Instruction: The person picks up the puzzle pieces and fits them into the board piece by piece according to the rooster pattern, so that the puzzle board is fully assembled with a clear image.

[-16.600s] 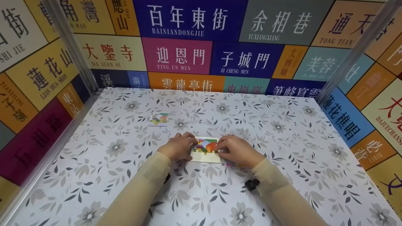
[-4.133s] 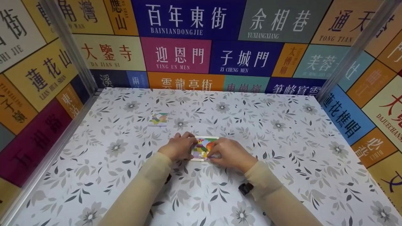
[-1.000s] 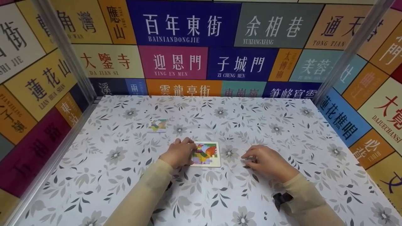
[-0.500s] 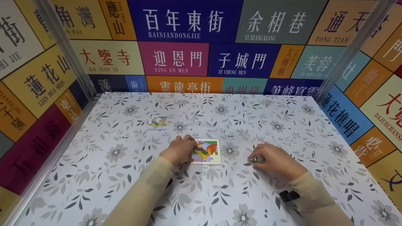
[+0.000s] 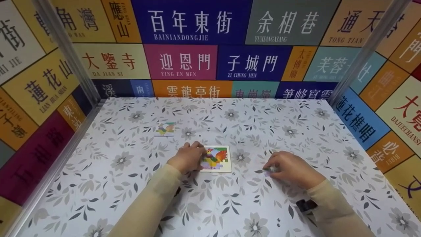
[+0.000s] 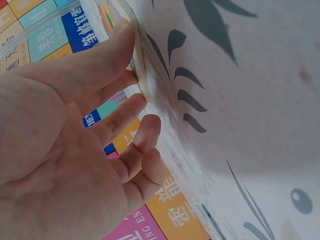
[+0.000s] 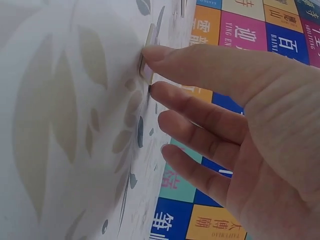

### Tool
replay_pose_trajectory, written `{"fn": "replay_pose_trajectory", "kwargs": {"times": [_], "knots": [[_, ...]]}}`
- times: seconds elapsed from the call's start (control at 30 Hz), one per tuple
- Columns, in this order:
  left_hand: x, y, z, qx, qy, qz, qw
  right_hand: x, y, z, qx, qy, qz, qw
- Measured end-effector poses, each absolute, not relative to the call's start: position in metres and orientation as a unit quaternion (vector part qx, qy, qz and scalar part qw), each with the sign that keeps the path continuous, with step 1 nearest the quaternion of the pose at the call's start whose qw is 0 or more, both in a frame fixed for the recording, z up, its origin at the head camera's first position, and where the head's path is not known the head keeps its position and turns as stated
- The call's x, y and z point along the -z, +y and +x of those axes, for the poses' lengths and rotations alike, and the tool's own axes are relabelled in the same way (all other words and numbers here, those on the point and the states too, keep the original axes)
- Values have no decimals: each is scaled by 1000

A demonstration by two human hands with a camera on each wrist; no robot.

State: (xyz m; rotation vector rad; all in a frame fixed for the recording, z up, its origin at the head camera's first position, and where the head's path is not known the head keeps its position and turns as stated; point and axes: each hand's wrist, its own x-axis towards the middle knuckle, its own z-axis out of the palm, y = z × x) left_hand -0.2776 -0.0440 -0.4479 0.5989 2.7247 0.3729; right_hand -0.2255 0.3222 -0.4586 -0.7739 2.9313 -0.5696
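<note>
A cream-rimmed jigsaw tray (image 5: 225, 168) lies mid-table with a colourful rooster picture in it; bare cream base shows at its lower right corner. My left hand (image 5: 188, 157) grips the tray's left edge. In the left wrist view its thumb (image 6: 122, 45) lies on the tray's face, and the last two fingers are bent away from the edge. To the right of the tray, my right hand (image 5: 287, 167) pinches a small puzzle piece (image 5: 267, 173) close over the cloth, a lilac part of it showing. Thumb and forefinger cover most of it; the other fingers are spread in the right wrist view.
Farther back on the left lies a small card (image 5: 165, 129) with a similar rooster picture. The table (image 5: 289, 115) has a white cloth printed with grey flowers and leaves. Upright panels (image 5: 184, 62) with street names enclose its back and sides.
Pieces now cover most of the tray's lower half, bare in the oldest frame. My right hand has moved from the tray to the right and holds a piece; the left stays at the tray.
</note>
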Motion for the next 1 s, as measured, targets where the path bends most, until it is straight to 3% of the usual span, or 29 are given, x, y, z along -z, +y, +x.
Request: {"fn": "replay_pose_trajectory", "kwargs": {"times": [1.0], "knots": [[447,-45,-276,-129,956,214,154,461,299,-229,173,958,-229,-19]]}}
